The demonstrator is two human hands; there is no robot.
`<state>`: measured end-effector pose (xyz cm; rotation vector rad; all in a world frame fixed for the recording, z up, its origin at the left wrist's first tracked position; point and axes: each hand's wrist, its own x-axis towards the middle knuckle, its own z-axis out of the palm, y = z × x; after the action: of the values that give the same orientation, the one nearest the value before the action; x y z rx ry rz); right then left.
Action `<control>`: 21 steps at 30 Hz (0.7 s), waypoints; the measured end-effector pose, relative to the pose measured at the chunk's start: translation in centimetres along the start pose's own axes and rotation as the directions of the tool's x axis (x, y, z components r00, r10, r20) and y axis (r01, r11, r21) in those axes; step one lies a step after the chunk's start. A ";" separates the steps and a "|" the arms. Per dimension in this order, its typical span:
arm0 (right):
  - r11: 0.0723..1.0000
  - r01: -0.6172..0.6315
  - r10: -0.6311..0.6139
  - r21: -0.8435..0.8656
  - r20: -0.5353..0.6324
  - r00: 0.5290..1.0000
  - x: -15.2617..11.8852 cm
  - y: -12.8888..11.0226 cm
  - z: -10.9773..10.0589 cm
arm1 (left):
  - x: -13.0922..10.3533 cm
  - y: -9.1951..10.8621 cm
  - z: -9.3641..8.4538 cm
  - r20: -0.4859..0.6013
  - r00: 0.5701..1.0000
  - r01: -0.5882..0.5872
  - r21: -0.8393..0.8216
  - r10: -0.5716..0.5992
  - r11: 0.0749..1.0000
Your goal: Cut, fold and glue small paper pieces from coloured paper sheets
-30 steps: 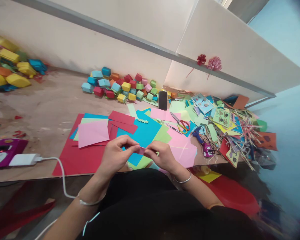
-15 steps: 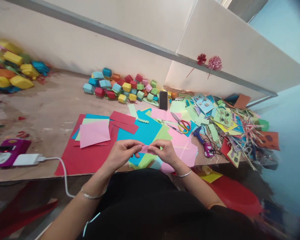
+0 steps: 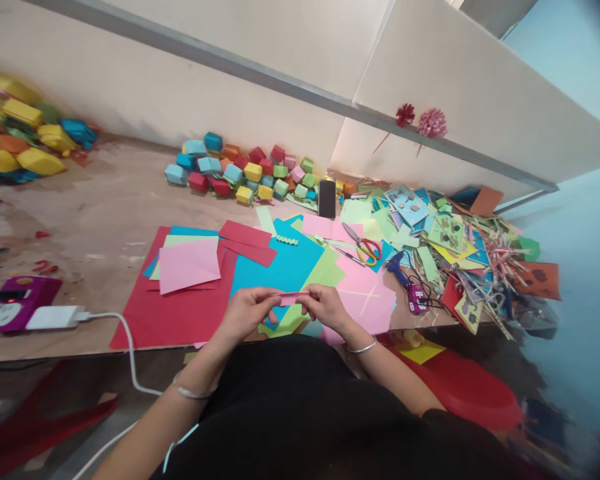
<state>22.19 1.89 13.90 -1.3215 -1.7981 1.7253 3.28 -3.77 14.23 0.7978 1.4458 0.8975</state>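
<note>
A narrow pink paper strip (image 3: 291, 300), apparently folded, is stretched level between my two hands. My left hand (image 3: 250, 312) pinches its left end between thumb and fingers. At the other end, my right hand (image 3: 326, 305) grips it the same way. Beneath and beyond the strip lie a blue sheet (image 3: 280, 267) and a light green sheet (image 3: 325, 270). A crimped green paper strip (image 3: 287, 241) rests on the blue sheet. Scissors (image 3: 365, 248) with red and yellow handles and a pen (image 3: 349, 256) lie to the right, on pink paper (image 3: 367, 300).
Small folded paper boxes (image 3: 253, 172) are heaped along the wall, beside a phone (image 3: 327, 199). On the left are red sheets (image 3: 180, 320) and a purple power strip (image 3: 25, 303) with a white charger. A blue glue gun (image 3: 397, 272) and paper scraps (image 3: 445, 233) sit right.
My hands have drawn slightly apart, so more of the pink strip shows between them. My left hand sits a little lower. The things on the table stay put.
</note>
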 end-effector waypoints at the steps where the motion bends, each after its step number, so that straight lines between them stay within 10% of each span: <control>1: 1.000 -0.018 0.018 0.015 0.014 1.000 0.0 -0.1 -0.2 | 0.0 0.2 -0.3 0.013 1.000 0.029 -0.025 -0.028 0.999; 7: 0.985 -0.100 0.096 0.137 0.036 0.995 0.0 -0.3 -0.5 | 0.5 0.4 -1.2 0.185 0.969 0.201 -0.202 -0.165 0.959; 21: 0.985 0.083 -0.083 -0.153 0.004 0.997 0.8 0.0 -0.4 | 0.8 0.1 -0.4 0.058 0.997 -0.053 0.103 0.047 0.993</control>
<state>22.09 2.74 13.73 -1.2856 -1.9890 1.5694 2.85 -3.05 13.98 0.9338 1.4387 0.8357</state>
